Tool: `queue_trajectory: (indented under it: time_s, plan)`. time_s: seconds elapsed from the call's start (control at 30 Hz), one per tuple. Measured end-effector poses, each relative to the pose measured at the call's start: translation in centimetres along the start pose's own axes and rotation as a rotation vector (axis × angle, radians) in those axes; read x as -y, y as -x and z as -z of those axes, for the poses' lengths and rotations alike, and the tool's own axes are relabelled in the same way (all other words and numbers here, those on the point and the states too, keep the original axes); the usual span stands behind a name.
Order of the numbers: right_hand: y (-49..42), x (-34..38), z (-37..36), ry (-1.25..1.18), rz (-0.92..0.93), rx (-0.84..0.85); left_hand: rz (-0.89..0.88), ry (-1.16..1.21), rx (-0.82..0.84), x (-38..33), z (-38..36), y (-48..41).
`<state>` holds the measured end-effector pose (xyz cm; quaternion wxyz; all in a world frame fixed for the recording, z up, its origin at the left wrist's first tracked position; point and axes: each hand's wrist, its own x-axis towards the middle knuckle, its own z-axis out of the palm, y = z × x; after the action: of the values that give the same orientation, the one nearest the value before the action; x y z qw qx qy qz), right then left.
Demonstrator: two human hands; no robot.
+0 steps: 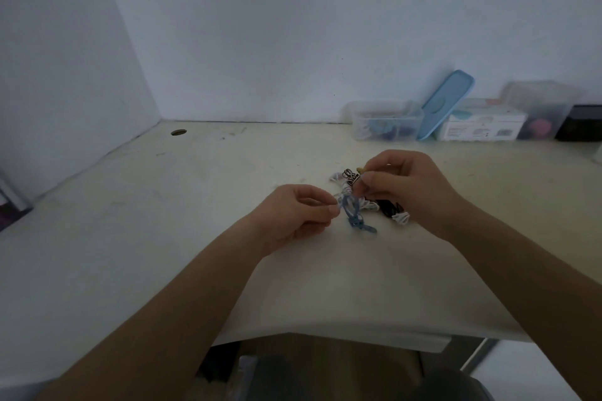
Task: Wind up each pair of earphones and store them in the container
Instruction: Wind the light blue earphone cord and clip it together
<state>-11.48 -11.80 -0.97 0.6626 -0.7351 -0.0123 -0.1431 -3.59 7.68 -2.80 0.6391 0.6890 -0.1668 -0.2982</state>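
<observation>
at the far left edge a dark shape [9, 205] sits below the table, too blurred to name. the table [163, 238] is pale and scuffed, set into a corner of white wall [293, 26], with a round hole [178, 132] near its back left corner.

the left hand [293, 215], on a bare forearm from the bottom left, has its fingers curled. its thumb and forefinger pinch a thin cord at the left side of the earphones.

the earphones [368, 204] lie in a small tangle on the table between the two hands. a blue cord [353, 221] is looped at the front and a white cord [401, 217] lies at the right. a black bundle [386, 209] is tucked against the right hand, and a striped piece [350, 175] lies at the back. how many pairs are in the tangle i cannot tell.

the right hand [410, 185], from the bottom right, has its fingers curled too. its fingertips pinch a cord end whose yellowish tip [360, 169] pokes out just above the striped piece.

by the back wall to the right stands the container [384, 122], clear and open, with coloured bits inside, well apart from the tangle. a blue lid [446, 104] leans tilted between it and a white box [482, 125]. further right are a clear tub [542, 107] and a black box [581, 124], both blurred.
</observation>
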Motion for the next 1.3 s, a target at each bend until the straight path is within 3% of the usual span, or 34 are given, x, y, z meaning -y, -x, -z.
queue_trajectory:
  time_s: [0.1,0.23,0.33,0.43,0.67,0.93,1.17,1.3]
  plan:
    - [-0.6,-0.3,0.0,-0.024,-0.044,-0.025,-0.053,-0.220,-0.039,0.0,-0.2,0.2]
    - [-1.4,-0.7,-0.5,0.033,-0.110,0.003,-0.261,-0.675,-0.111,0.4,-0.6,-0.1]
    - [-2.1,-0.8,-1.5,0.101,-0.094,-0.020,-0.283,-0.860,-0.082,0.5,-0.4,-0.4]
    - [-2.9,-0.8,-2.0,0.112,-0.064,-0.048,-0.284,-0.911,-0.084,-0.4,0.4,-0.9]
    - [-5.8,-1.2,-1.3,0.073,-0.114,-0.029,-0.309,-0.958,-0.428,-3.0,5.4,-5.8]
    - [-7.8,-2.2,-1.1,0.020,-0.222,0.126,-0.130,-1.188,-0.286,-3.0,4.8,-10.8]
    - [-7.5,-2.3,-1.2,-0.017,-0.234,0.171,-0.226,-1.030,-0.309,-3.3,4.8,-10.3]
    - [-6.4,-2.3,-1.0,-0.057,-0.185,0.181,-0.287,-0.444,-0.277,-3.8,4.4,-6.8]
